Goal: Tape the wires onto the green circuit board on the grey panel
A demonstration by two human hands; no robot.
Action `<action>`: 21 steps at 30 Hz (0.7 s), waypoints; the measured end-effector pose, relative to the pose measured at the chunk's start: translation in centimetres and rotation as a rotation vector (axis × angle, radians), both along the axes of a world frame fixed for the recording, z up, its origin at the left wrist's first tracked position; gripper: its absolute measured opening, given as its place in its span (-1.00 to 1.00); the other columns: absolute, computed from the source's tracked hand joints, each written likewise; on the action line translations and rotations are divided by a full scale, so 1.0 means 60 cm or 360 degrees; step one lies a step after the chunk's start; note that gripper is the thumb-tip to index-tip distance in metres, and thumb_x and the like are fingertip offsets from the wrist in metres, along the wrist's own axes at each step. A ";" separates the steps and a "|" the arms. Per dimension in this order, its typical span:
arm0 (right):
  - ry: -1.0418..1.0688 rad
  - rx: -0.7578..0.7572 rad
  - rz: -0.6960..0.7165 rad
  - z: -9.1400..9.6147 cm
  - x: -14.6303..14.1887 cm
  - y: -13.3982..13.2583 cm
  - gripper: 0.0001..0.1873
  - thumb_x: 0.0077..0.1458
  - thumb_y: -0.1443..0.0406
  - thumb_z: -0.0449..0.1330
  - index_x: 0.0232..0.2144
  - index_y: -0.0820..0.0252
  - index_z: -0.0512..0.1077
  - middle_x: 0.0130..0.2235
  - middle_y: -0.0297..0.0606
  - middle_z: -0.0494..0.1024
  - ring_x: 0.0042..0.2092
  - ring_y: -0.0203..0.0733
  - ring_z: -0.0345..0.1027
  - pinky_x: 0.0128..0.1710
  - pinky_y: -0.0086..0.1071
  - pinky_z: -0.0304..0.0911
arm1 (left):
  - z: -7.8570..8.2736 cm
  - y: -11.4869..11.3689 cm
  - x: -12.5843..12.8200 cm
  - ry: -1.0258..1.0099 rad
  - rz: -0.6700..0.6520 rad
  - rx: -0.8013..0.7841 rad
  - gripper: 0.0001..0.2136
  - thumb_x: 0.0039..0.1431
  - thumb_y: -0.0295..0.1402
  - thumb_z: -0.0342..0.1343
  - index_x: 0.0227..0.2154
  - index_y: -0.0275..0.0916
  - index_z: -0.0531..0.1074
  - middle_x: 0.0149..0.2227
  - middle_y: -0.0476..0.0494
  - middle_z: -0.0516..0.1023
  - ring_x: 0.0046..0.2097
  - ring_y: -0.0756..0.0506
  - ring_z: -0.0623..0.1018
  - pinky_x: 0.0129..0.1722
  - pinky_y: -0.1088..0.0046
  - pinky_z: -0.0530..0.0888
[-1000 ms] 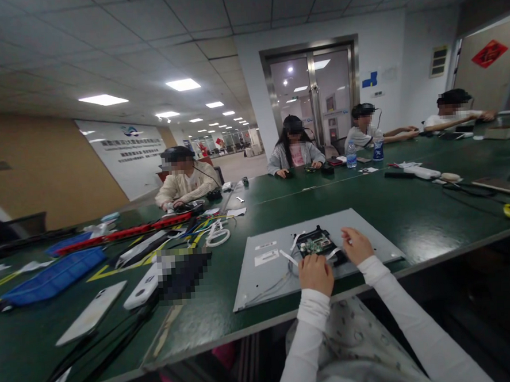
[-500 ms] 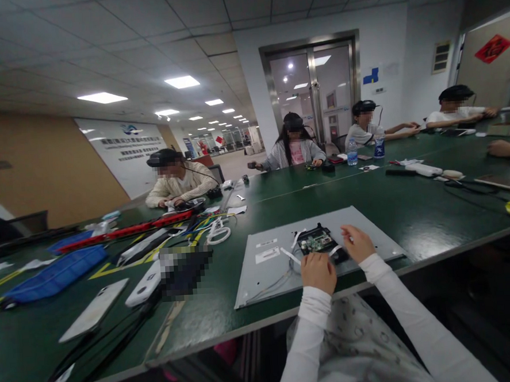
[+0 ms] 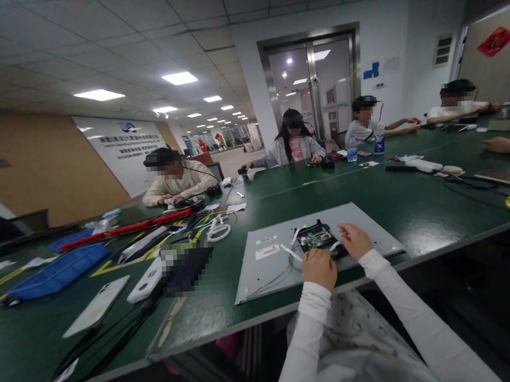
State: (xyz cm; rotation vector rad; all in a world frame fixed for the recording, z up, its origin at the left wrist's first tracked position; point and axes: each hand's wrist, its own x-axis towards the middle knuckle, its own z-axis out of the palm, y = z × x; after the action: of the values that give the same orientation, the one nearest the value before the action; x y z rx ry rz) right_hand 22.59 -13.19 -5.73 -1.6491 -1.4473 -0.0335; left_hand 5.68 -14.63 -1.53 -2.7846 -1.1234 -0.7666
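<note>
A grey metal panel (image 3: 369, 224) lies flat on the green table (image 3: 411, 204) in front of me. On it sits a small green circuit board (image 3: 313, 239) in a black frame, with white ribbon cables (image 3: 294, 253) around it. My left hand (image 3: 320, 269) rests closed at the board's near edge, fingers curled under and hidden. My right hand (image 3: 355, 239) is at the board's right side, fingers bent and pinching at something small I cannot make out.
A blue tray (image 3: 57, 274), a red power strip (image 3: 123, 231), white phones (image 3: 98, 305), a blurred dark object (image 3: 186, 268) and loose cables lie at left. Several other people sit along the far side. Bottles (image 3: 351, 149) and a remote (image 3: 423, 165) stand further off.
The view has tilted slightly, shifting everything up a little. Both hands stay at the circuit board with hardly any movement. A person across the table has stretched an arm out.
</note>
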 end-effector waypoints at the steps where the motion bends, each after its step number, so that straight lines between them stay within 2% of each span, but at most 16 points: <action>1: 0.0003 -0.0006 -0.0002 0.000 0.000 0.000 -0.60 -0.17 0.48 -0.06 -0.20 0.22 0.29 -0.27 -0.23 0.39 -0.28 -0.26 0.27 -0.25 -0.39 0.23 | 0.000 0.000 0.000 0.0009 0.0004 0.0007 -0.82 -0.02 -0.48 -0.08 -0.37 -0.24 0.39 -0.36 -0.12 0.43 -0.21 -0.11 0.34 -0.17 0.31 0.23; 16: 0.0002 0.0005 0.0007 -0.001 -0.002 0.000 -0.63 -0.17 0.48 -0.05 -0.25 0.21 0.31 -0.27 -0.24 0.39 -0.27 -0.28 0.27 -0.23 -0.39 0.21 | 0.005 -0.005 0.002 0.0016 0.0121 0.0104 -0.84 -0.02 -0.47 -0.08 -0.41 -0.24 0.39 -0.41 -0.14 0.42 -0.24 -0.12 0.36 -0.19 0.28 0.25; 18: 0.0002 0.0005 0.0010 0.000 -0.004 0.000 -0.63 -0.17 0.48 -0.05 -0.25 0.22 0.32 -0.27 -0.23 0.39 -0.28 -0.28 0.27 -0.23 -0.39 0.21 | 0.024 -0.014 0.001 -0.0056 0.0091 0.0112 -0.80 -0.02 -0.48 -0.09 -0.35 -0.23 0.39 -0.41 -0.14 0.43 -0.25 -0.11 0.38 -0.19 0.28 0.26; 21: -0.0004 0.0005 0.0020 0.002 -0.006 -0.001 -0.63 -0.18 0.49 -0.05 -0.25 0.22 0.32 -0.26 -0.22 0.39 -0.27 -0.27 0.27 -0.23 -0.39 0.21 | 0.080 -0.058 -0.013 -0.0278 -0.0028 0.0191 -0.77 0.03 -0.46 -0.13 -0.28 -0.20 0.38 -0.37 -0.13 0.44 -0.25 -0.09 0.39 -0.17 0.29 0.28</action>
State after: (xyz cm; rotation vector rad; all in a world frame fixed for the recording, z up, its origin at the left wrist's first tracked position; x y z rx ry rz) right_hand 22.23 -13.23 -5.61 -1.6382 -1.4587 -0.0308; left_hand 4.90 -18.12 3.27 -2.6749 -1.0400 -1.0599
